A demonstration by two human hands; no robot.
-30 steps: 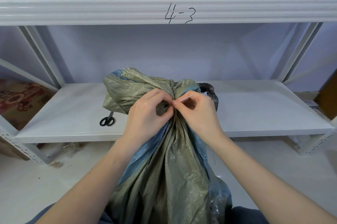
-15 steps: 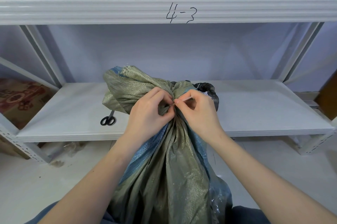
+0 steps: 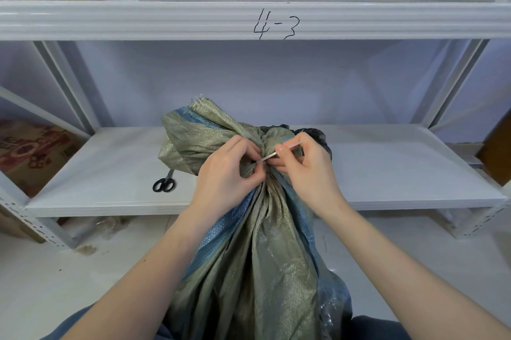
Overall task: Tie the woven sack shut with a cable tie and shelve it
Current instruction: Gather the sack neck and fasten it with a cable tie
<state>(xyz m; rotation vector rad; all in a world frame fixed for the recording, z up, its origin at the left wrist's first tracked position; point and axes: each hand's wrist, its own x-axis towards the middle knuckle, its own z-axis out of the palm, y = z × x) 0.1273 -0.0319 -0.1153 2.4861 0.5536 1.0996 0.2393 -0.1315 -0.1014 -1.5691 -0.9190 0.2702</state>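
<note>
The olive-green and blue woven plastic sack stood on the floor near the white metal shelf, its neck bunched. The left hand pinched the gathered neck; the right hand gripped the thin pale cable tie's tail in its fingers. Cinching seemed underway; next, a firm pull, then lifting.

Even, diffuse light from above, cool white tint, fairly bright. No hard shadows: soft shading under the upper shelf and faint diagonal brace shadows on the back wall. Mild sheen on the lower shelf and floor, nothing blown out. Wide-angle distortion is strong: shelf edges bow, uprights lean at both sides. Centre sharp, sack weave resolved; corners softer, box labels unreadable.
</note>
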